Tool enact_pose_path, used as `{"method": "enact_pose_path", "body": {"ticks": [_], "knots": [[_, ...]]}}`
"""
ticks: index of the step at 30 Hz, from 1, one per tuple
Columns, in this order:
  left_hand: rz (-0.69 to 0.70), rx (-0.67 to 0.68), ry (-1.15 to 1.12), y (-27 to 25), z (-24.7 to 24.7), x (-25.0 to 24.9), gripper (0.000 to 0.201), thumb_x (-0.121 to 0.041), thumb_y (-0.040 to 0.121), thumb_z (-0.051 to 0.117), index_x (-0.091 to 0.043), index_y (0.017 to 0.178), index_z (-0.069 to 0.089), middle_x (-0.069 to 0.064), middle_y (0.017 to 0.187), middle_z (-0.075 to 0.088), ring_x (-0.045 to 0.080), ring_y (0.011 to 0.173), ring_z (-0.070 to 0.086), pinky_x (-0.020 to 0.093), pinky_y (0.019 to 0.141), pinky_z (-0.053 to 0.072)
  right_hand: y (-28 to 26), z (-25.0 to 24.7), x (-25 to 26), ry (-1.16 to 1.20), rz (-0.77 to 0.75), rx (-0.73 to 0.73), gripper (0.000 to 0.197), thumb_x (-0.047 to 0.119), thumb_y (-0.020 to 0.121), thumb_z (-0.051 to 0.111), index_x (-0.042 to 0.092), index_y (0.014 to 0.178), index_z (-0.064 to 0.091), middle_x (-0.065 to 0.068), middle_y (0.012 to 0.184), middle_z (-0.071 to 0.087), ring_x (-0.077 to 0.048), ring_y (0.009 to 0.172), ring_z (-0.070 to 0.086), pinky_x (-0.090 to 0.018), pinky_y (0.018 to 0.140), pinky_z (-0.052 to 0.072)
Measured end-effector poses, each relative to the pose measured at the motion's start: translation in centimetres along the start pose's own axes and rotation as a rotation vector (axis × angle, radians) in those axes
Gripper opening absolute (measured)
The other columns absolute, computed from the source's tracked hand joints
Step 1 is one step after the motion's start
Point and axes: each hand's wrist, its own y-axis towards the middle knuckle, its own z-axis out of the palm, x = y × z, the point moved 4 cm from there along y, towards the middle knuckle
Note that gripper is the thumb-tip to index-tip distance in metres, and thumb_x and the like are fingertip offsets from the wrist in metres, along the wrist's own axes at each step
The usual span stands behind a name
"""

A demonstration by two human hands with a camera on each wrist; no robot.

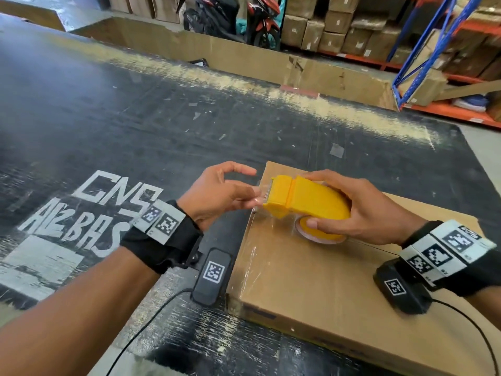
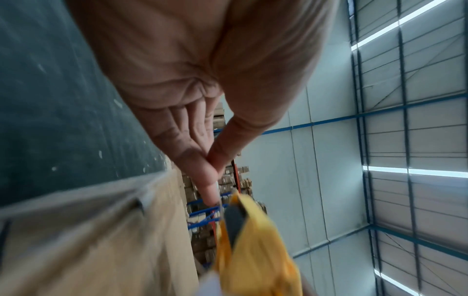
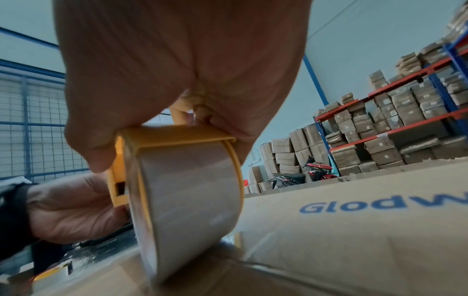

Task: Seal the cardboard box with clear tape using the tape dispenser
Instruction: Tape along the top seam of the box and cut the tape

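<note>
Box [image 1: 325,280], flat brown cardboard, lying on the dark scuffed worktop [image 1: 108,118] at the near right, blue lettering on its top in the right wrist view. Clear tape [image 1: 252,256] shining along the box's left edge, wrapped down over that side. Dispenser [image 1: 306,199], yellow plastic, held just above the box's far left corner, cutter end pointing left, roll [image 3: 192,200] underneath and touching or nearly touching the cardboard in the right wrist view. Right hand [image 1: 360,210] wrapped over the dispenser from the right, fingers across the top, thumb pressed on the side of the roll: a firm grip on the dispenser. Left hand [image 1: 217,194] just left of the cutter, thumb and a finger brought together at the tape's free end by the blade, other fingers loosely raised; pinch on the tape likely but blurred, so actual contact hard to confirm. In the left wrist view, thumb [image 2: 228,148] and fingertips [image 2: 210,190] meeting right at the dispenser's front. Black wristbands with printed markers on both wrists, cables trailing toward the near edge. White painted lettering [image 1: 89,213] on the worktop at the left. Far beyond, stacked cartons on blue and orange racks [image 1: 433,50] and a parked red scooter [image 1: 263,20].
</note>
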Motion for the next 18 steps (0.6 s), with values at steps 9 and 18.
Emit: {"method": "enact_pose_path", "body": {"ticks": [9, 18], "knots": [[-0.081, -0.108, -0.08, 0.5, -5.9, 3.4, 0.047, 0.004, 0.086, 0.072, 0.001, 0.13, 0.055, 0.024, 0.099, 0.079, 0.021, 0.075, 0.08, 0.022, 0.069, 0.063, -1.3, -1.3, 0.6, -0.155, 0.059, 0.076, 0.079, 0.091, 0.065, 0.054, 0.072, 0.138, 0.03, 0.046, 0.125, 0.047, 0.013, 0.117, 0.05, -0.008, 0.08, 0.046], [-0.176, -0.085, -0.015, 2.3, -4.4, 9.1, 0.039, -0.003, 0.083, 0.078, -0.004, 0.119, 0.062, 0.011, 0.086, 0.08, 0.015, 0.068, 0.078, 0.024, 0.067, 0.062, -0.9, -1.1, 0.9, -0.183, 0.109, 0.125, 0.08, 0.092, 0.063, 0.052, 0.076, 0.137, 0.026, 0.047, 0.126, 0.044, 0.009, 0.116, 0.052, -0.015, 0.079, 0.047]]}}
